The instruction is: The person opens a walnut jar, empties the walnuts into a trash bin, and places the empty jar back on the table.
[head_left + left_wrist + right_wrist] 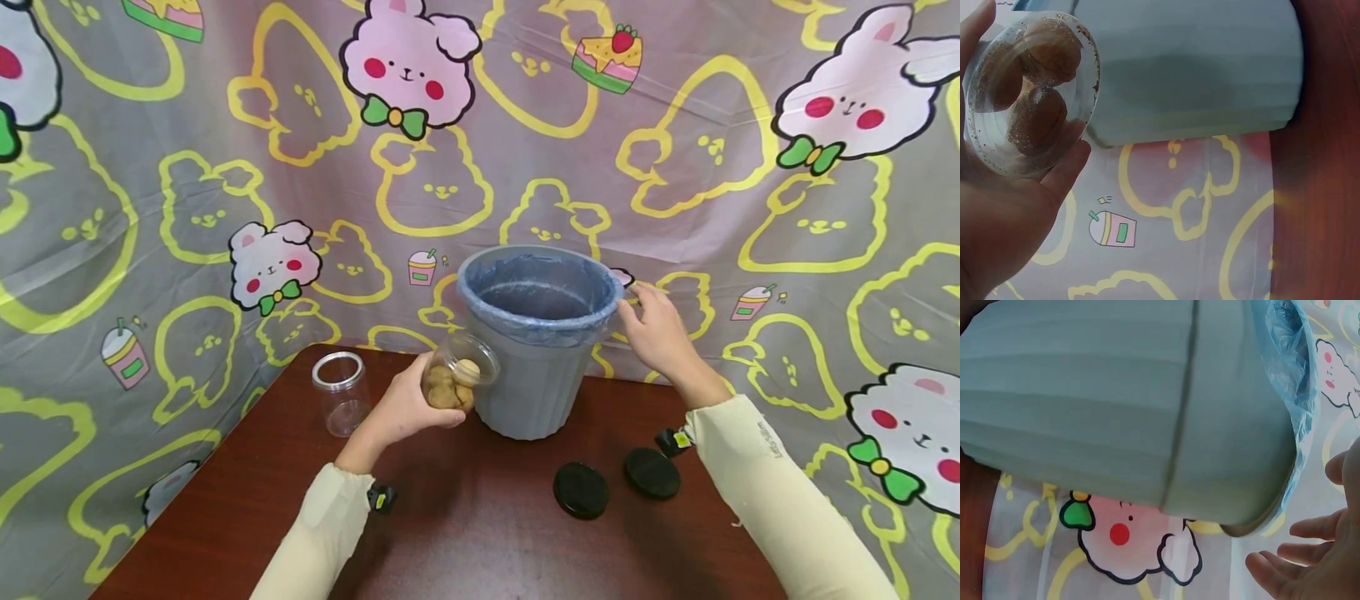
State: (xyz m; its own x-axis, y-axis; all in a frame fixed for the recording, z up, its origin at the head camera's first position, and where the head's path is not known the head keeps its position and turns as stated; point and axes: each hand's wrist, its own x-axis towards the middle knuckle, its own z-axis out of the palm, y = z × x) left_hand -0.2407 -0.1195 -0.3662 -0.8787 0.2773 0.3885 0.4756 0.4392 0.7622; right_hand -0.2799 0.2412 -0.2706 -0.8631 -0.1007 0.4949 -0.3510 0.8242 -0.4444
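My left hand grips a clear plastic jar holding several tan-brown rounded lumps. This jar is tilted, its mouth towards the bin's side, and brown crumbs cling inside its base in the left wrist view. Right beside it stands a grey trash bin lined with a thin blue bag folded over the rim. Nearest to the bin's right rim is my right hand, its fingers extended and loosely spread. In the right wrist view, those fingers hold nothing and show beside the rim.
An uncapped clear jar stands upright at the table's left. Two round black lids, one left and one right, lie in front of the bin on the dark reddish-brown table. A patterned cloth hangs behind.
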